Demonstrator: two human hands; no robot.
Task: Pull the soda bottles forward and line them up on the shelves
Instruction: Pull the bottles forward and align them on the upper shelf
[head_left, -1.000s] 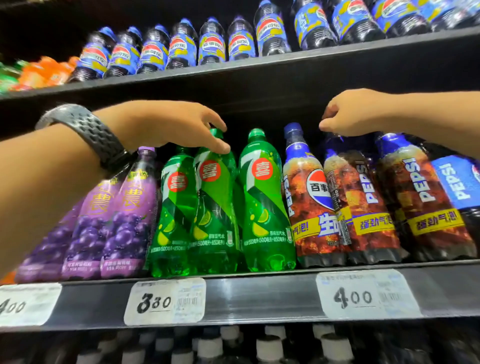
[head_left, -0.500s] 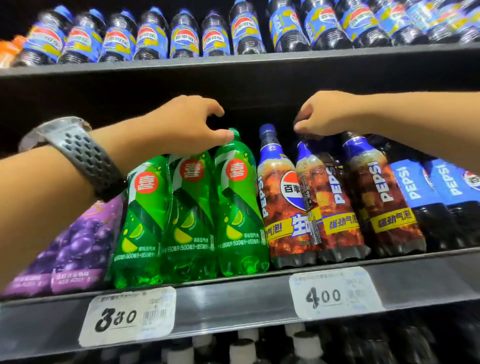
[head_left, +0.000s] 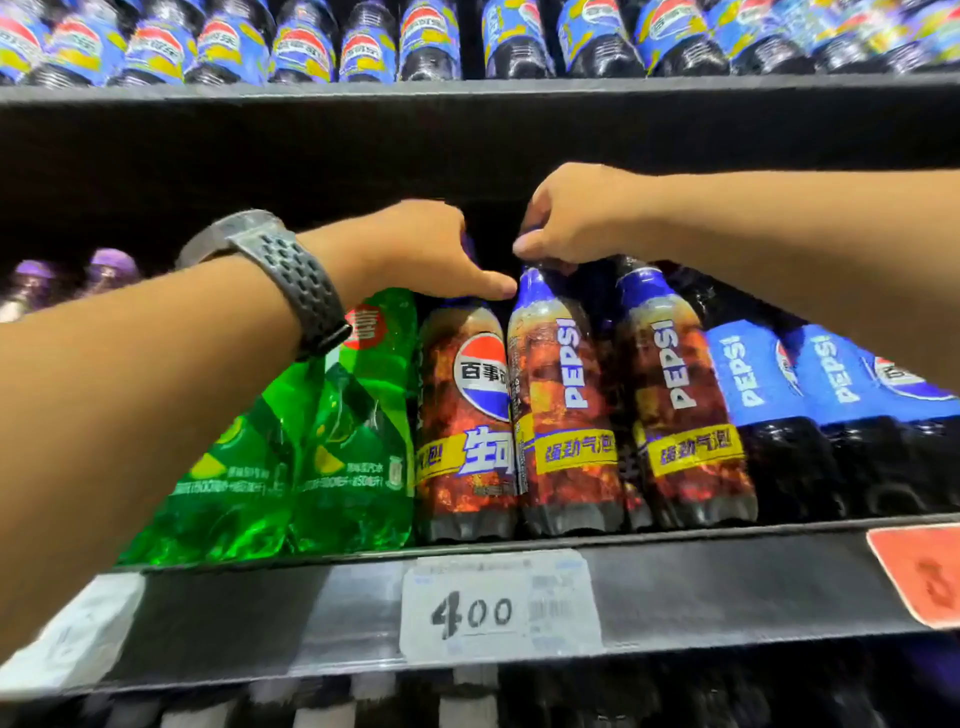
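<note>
The middle shelf carries a packed front row of soda bottles, with another full shelf of blue-labelled bottles above it. From the left stand green bottles, then three amber-labelled cola bottles, then blue-labelled cola bottles running off to the right. All sit at or near the shelf's front edge, touching their neighbours.

The left hand, a grey watch on its wrist, reaches over the first cola bottle; its grip is curled over the top, which is hidden, so I cannot tell whether it is closed on the cap. The right hand pinches the neck of the second cola bottle between thumb and fingers.

A white price tag sits on the shelf rail below.

The risk, as I judge it, is tipping: pulling by the cap alone levers a tall bottle forward, and it could topple off the edge or knock the tightly packed third cola bottle askew.
</note>
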